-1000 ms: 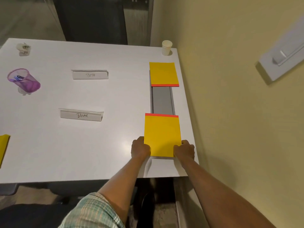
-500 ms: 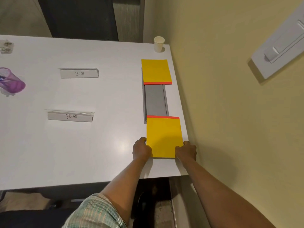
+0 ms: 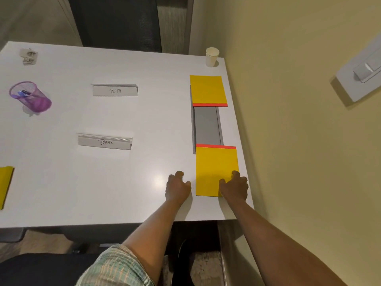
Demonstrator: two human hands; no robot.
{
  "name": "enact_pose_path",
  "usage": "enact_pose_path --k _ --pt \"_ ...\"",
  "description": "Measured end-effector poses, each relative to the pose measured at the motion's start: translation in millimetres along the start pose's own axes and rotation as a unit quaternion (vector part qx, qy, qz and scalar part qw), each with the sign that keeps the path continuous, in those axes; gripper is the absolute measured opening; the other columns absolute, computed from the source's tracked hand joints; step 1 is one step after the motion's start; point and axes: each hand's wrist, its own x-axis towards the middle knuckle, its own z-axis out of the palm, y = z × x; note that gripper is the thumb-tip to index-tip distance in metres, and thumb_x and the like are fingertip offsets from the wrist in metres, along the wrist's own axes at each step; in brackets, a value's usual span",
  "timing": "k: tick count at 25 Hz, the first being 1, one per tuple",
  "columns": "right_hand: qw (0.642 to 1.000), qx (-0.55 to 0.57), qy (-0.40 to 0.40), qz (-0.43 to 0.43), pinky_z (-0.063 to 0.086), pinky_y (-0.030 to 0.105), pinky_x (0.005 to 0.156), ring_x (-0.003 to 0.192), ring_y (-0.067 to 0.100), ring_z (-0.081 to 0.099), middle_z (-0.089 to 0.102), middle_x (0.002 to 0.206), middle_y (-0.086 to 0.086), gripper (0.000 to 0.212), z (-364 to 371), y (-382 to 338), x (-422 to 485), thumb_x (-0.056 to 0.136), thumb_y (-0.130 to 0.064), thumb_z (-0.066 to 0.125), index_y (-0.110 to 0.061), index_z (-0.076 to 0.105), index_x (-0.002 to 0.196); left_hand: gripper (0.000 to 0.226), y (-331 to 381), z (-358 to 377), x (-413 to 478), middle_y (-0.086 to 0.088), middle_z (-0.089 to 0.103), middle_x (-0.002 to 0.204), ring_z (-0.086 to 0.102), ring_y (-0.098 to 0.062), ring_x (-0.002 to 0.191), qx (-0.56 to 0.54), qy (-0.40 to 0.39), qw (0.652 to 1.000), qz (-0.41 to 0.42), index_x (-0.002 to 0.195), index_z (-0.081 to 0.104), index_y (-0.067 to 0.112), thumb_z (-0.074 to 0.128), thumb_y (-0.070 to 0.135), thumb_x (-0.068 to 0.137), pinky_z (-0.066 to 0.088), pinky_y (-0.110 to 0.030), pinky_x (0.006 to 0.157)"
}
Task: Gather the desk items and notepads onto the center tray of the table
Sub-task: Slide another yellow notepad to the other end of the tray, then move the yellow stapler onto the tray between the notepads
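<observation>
A yellow notepad (image 3: 215, 168) with a red top strip lies near the table's front right, its far end over the grey recessed tray (image 3: 206, 125). My right hand (image 3: 234, 185) grips its near right corner, thumb on top. My left hand (image 3: 178, 187) rests on the table just left of the pad, fingers loosely curled, holding nothing. A second yellow notepad (image 3: 208, 90) covers the tray's far end. Farther left are a purple mesh cup (image 3: 31, 97) with pens, the name plates "BETA" (image 3: 115, 90) and "BEAR" (image 3: 105, 142), and a third yellow pad (image 3: 5, 184) at the left edge.
A white paper cup (image 3: 212, 56) stands at the far right corner, close to the yellow wall. A small pale clip-like object (image 3: 28, 56) lies at the far left. A dark chair (image 3: 117, 21) stands behind the table. The table's front edge is just below my hands.
My left hand has come off the near notepad's left edge and now sits beside it. My right hand stays on the pad's right corner.
</observation>
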Motion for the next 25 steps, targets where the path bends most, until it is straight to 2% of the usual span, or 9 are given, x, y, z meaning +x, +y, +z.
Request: enact_pose_path --k 4,7,10,13,16,18,20,22,25 --pt "0.999 0.004 0.016 -0.042 0.049 0.046 0.097 0.126 0.036 0.05 0.049 0.137 0.016 0.056 27 -39 -27 0.092 -0.034 0.063 -0.015 0.044 0.142 0.039 -35 -42 -6 -0.005 0.05 0.114 0.058 -0.028 0.11 0.04 0.028 0.999 -0.011 0.127 0.055 0.017 0.06 0.028 0.09 0.05 -0.039 0.084" --pt "0.996 -0.005 0.006 -0.092 0.051 0.042 0.095 0.124 0.034 0.052 0.051 0.135 0.016 0.054 60 -75 -55 0.093 -0.035 0.063 -0.014 0.047 0.14 0.032 -77 -83 -10 -0.002 0.039 0.104 0.053 -0.03 0.106 0.129 0.038 0.991 -0.006 0.119 0.052 0.015 0.056 0.032 0.091 0.045 -0.036 0.077" --pt "0.988 0.005 -0.045 -0.15 0.049 0.04 0.095 0.124 0.032 0.051 0.05 0.134 0.014 0.053 94 -112 -85 0.092 -0.032 0.061 -0.015 0.048 0.14 0.03 -128 -132 -15 -0.006 0.042 0.111 0.05 -0.029 0.105 0.215 0.054 0.975 -0.004 0.113 0.05 0.012 0.054 0.033 0.092 0.049 -0.039 0.081" --pt "0.972 0.002 -0.102 -0.21 0.047 0.037 0.095 0.124 0.029 0.05 0.047 0.132 0.01 0.052 127 -147 -114 0.092 -0.03 0.058 -0.017 0.046 0.141 0.033 -181 -180 -21 -0.008 0.044 0.119 0.049 -0.028 0.106 0.262 0.081 0.962 -0.016 0.114 0.051 0.013 0.054 0.035 0.091 0.046 -0.037 0.08" --pt "0.956 -0.007 -0.145 -0.254 0.045 0.035 0.091 0.122 0.026 0.051 0.048 0.13 0.007 0.05 162 -180 -146 0.091 -0.03 0.057 -0.019 0.046 0.139 0.053 -231 -219 -28 -0.013 0.04 0.135 0.046 -0.031 0.118 0.294 0.092 0.95 -0.055 0.129 0.045 0.014 0.057 0.045 0.088 0.043 -0.039 0.085" --pt "0.946 -0.02 -0.168 -0.277 0.043 0.033 0.089 0.122 0.025 0.052 0.049 0.13 0.005 0.05 185 -200 -167 0.09 -0.032 0.057 -0.021 0.048 0.138 0.088 -259 -236 -29 -0.023 0.013 0.16 0.026 -0.042 0.144 0.321 0.052 0.941 -0.09 0.154 0.018 0.015 0.056 0.058 0.088 0.037 -0.049 0.107" --pt "0.934 -0.032 -0.189 -0.3 0.041 0.03 0.085 0.121 0.022 0.055 0.05 0.13 0.004 0.049 209 -222 -185 0.089 -0.034 0.058 -0.022 0.051 0.136 0.111 -280 -249 -27 -0.021 -0.023 0.164 -0.008 -0.046 0.152 0.321 0.014 0.94 -0.117 0.159 -0.012 0.018 0.052 0.07 0.086 0.012 -0.058 0.121" --pt "0.925 -0.036 -0.208 -0.317 0.04 0.028 0.085 0.121 0.019 0.058 0.052 0.132 0.002 0.047 228 -243 -199 0.089 -0.035 0.058 -0.023 0.053 0.134 0.119 -290 -254 -24 -0.019 -0.04 0.157 -0.026 -0.046 0.148 0.317 -0.004 0.941 -0.117 0.155 -0.026 0.021 0.047 0.08 0.082 -0.003 -0.06 0.121" --pt "0.903 -0.054 -0.234 -0.358 0.044 0.03 0.089 0.118 0.021 0.06 0.054 0.133 0.005 0.044 261 -283 -221 0.09 -0.035 0.058 -0.021 0.055 0.132 0.123 -301 -257 -19 -0.015 -0.057 0.145 -0.045 -0.042 0.138 0.3 -0.027 0.946 -0.116 0.15 -0.036 0.025 0.041 0.088 0.078 -0.017 -0.061 0.118"
